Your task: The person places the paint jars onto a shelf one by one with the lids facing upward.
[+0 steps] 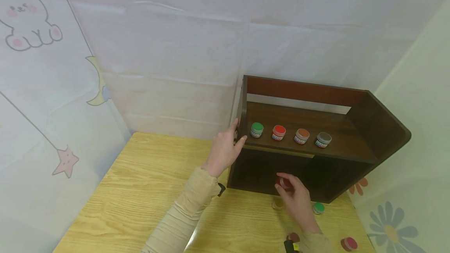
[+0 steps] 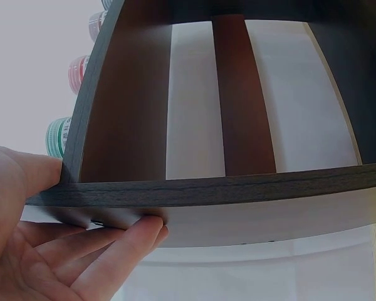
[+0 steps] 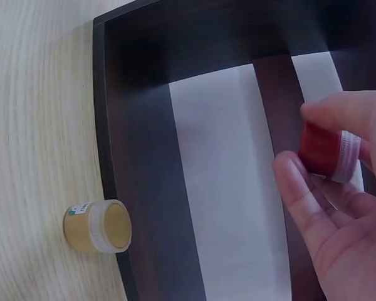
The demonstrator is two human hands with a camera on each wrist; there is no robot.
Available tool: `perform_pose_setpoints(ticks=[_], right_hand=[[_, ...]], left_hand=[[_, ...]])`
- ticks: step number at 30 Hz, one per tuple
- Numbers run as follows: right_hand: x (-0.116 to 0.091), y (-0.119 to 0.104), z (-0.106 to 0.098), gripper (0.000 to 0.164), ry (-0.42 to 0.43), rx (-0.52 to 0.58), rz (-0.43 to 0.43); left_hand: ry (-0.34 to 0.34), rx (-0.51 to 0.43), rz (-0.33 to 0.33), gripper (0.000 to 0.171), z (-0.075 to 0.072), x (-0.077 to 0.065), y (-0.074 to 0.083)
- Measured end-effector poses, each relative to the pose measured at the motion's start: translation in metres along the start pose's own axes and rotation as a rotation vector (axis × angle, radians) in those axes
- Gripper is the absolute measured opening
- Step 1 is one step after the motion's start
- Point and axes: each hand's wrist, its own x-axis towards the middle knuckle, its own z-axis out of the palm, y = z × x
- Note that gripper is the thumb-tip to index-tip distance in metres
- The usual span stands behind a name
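A dark brown wooden shelf (image 1: 351, 139) stands on the table against the wall. My left hand (image 1: 225, 149) holds its left side panel, thumb at the front edge and fingers along the outer face in the left wrist view. Between thumb and fingers, my right hand (image 1: 298, 200) pinches a dark red paint jar (image 3: 319, 149) with a clear lid, in front of the lower compartment. Along the upper board stand a green jar (image 1: 257, 130), a red jar (image 1: 279, 132), an orange-brown jar (image 1: 302, 136) and a grey jar (image 1: 323, 139). A yellow-ochre jar (image 3: 91, 227) stands by the shelf's bottom front edge.
On the wooden table (image 1: 140, 182), another green jar (image 1: 318, 208) stands near the shelf's right front corner. A pinkish-red jar (image 1: 349, 244) is at lower right, and a brownish-red jar (image 1: 293, 237) is partly hidden by the right wrist. Patterned wall sheets surround the table's back and sides.
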Motion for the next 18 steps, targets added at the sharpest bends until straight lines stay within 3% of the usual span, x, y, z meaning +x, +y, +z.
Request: perform_pose_setpoints(ticks=[8,12,18], right_hand=[[0.001,0.001,-0.008,0.054,0.017,0.016,0.006],[0.001,-0.002,-0.013,0.061,0.051,0.009,0.052],[0.002,-0.008,-0.018,0.054,0.165,0.061,0.093]], left_hand=[[-0.003,-0.003,-0.006,0.064,0.000,0.000,-0.001],[-0.006,-0.002,-0.015,0.064,0.001,0.000,-0.001],[-0.003,0.017,-0.017,0.064,0.001,0.001,-0.001]])
